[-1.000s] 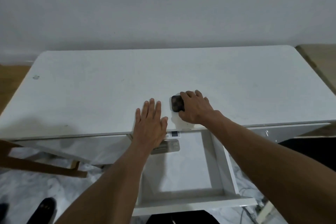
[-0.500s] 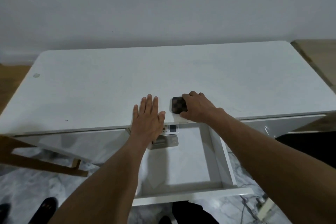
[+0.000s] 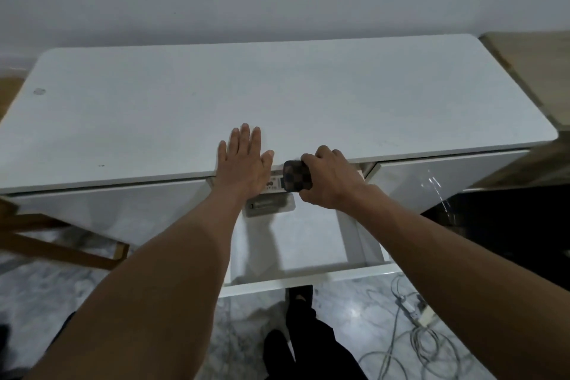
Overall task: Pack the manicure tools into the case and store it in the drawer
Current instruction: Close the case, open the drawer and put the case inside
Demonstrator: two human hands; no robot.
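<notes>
Setting: white desk top (image 3: 308, 95) against a plain grey wall; marble floor below, loose cables (image 3: 413, 333) at the lower right.

Item 1, drawer (image 3: 308, 279): centre of the desk, pulled out. Contents at the back are a small white device with buttons (image 3: 274, 183) and a flat grey packet (image 3: 270, 205). The near half of the floor is bare.

Item 2, case (image 3: 297, 176): small, brown check pattern, appears closed; contents not visible. It is off the desk top, at the desk's front edge, above the back of the drawer.

Item 3, right hand (image 3: 333, 182): grips the case, fingers curled over its far side, thumb under the near side.

Item 4, left hand (image 3: 243, 163): flat on the desk top by the front edge, fingers straight and together, thumb spread, holding nothing.

Step in hand, as judged: putting the case in the drawer. Handling note: bring it toward the bare near half, clear of the device and the packet. Keep it level, set it flat before the fingers let go, then push the drawer front in squarely.
</notes>
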